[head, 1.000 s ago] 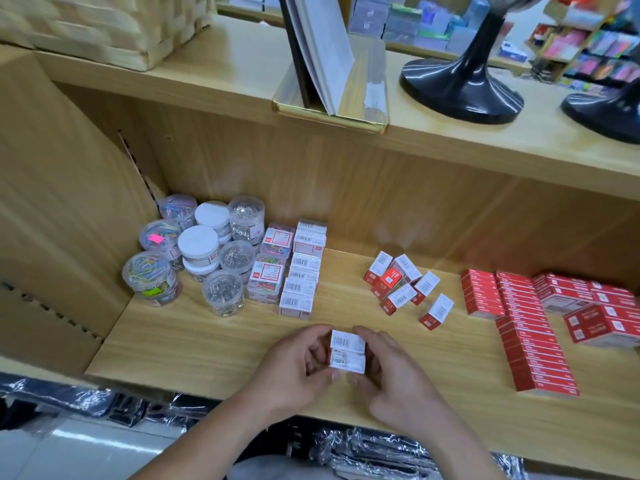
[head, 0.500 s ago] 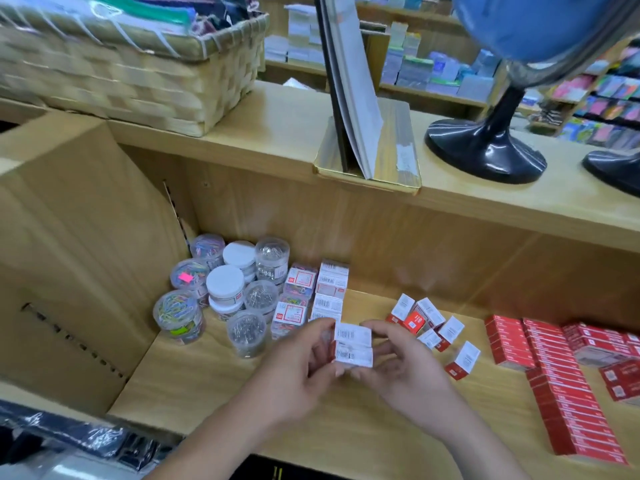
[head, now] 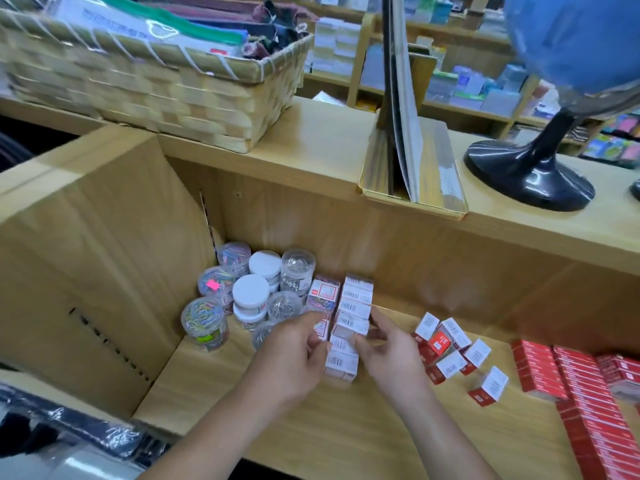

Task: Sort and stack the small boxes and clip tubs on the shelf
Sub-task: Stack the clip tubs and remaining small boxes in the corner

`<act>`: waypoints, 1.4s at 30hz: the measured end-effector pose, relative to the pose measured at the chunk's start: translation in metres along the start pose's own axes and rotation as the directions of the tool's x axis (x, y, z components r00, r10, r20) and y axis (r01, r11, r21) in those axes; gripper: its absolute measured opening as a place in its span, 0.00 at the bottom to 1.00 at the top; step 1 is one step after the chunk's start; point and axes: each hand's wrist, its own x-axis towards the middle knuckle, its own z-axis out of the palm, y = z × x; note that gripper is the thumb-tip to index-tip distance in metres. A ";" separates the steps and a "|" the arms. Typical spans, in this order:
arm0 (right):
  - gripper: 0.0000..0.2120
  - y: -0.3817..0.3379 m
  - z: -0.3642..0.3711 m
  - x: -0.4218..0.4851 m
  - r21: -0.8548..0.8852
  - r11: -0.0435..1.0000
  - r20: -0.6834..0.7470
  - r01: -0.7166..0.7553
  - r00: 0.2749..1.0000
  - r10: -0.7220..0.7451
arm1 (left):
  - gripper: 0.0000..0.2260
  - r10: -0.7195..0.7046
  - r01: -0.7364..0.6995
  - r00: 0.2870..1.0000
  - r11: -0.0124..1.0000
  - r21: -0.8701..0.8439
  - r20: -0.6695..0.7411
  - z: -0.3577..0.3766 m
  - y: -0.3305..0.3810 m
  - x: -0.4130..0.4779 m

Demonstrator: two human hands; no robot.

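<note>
On the wooden shelf (head: 214, 379), a row of small white-labelled boxes (head: 356, 299) runs front to back. At its near end both hands pinch two stacked small boxes (head: 341, 360): my left hand (head: 294, 358) on their left side, my right hand (head: 389, 355) on their right. Left of the row stand pink-labelled boxes (head: 323, 293) and a cluster of clear clip tubs (head: 204, 320), some with white lids (head: 250, 293). Several loose red-and-white boxes (head: 450, 355) lie to the right of my right hand.
Rows of red boxes (head: 585, 393) fill the shelf's right part. The shelf's side panel (head: 86, 271) closes the left. On the top board sit a wicker basket (head: 156, 88), a book stand (head: 412, 188) and a globe base (head: 530, 174). Plastic-wrapped goods (head: 86, 431) lie below.
Both hands carried the two stacked boxes from the shelf's front edge back and left, up to the near end of the white-labelled row. The view tilted upward.
</note>
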 end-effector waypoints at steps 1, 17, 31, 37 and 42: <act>0.18 -0.003 0.001 -0.001 0.000 1.000 -0.006 -0.003 1.000 0.003 | 0.14 0.018 -0.018 1.000 0.999 0.032 -0.008 -0.001 0.001 0.001; 0.14 0.057 -0.093 -0.066 -0.162 0.984 -0.552 -0.080 0.834 -0.023 | 0.14 0.342 -0.393 0.899 0.906 0.158 0.272 0.074 0.066 0.006; 0.19 0.116 -0.120 -0.097 -0.049 0.978 -0.319 -0.201 0.932 0.175 | 0.25 0.161 -0.424 0.874 0.712 0.560 0.458 0.125 0.078 0.015; 0.26 0.106 -0.094 -0.125 0.132 0.980 -0.193 -0.150 0.966 0.173 | 0.27 0.212 -0.391 0.887 0.817 0.424 0.409 0.099 0.067 -0.037; 0.24 0.110 -0.093 -0.129 0.207 0.964 -0.169 -0.168 0.964 0.205 | 0.18 0.227 -0.318 0.924 0.902 0.290 0.307 0.105 0.045 -0.056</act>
